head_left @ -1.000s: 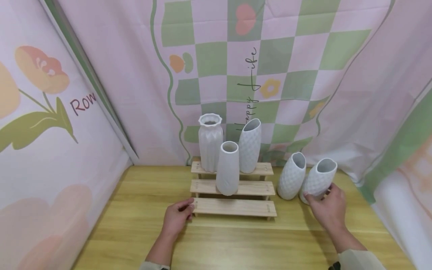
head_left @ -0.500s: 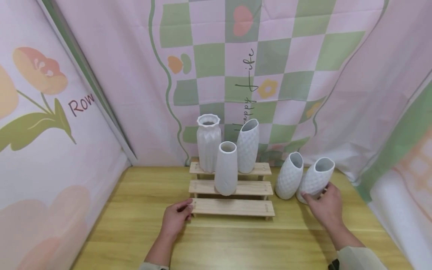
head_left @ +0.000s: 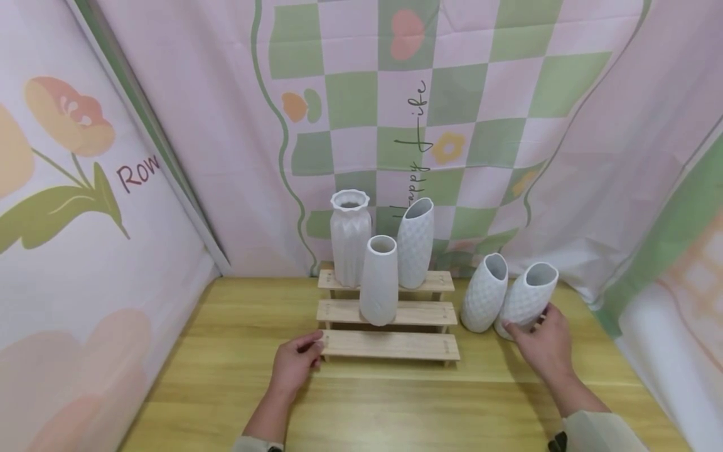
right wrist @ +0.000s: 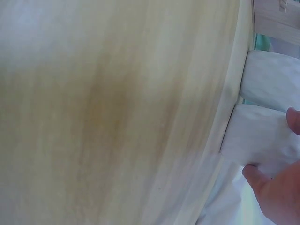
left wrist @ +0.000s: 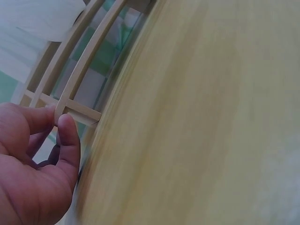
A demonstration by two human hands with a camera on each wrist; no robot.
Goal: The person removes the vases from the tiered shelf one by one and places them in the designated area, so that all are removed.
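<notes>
A three-step wooden stand is on the table. My left hand pinches the left end of its lowest step between thumb and fingers; the left wrist view shows that pinch up close. With thumb and fingers around its lower body, my right hand grips a white textured vase with a slanted mouth, upright on the table. Close on its left stands a similar vase. The top step bears a ruffled-rim vase and a slant-mouthed vase. A smooth, tapered vase occupies the middle step.
The wooden tabletop stretches in front of the stand. Behind it hangs a checked pink and green curtain. More printed cloth closes off the left side, and white and green fabric hangs at the right.
My right hand and its vase have shifted very slightly left, toward the neighbouring vase. The left hand keeps its pinch on the stand. The head view has moved a little.
</notes>
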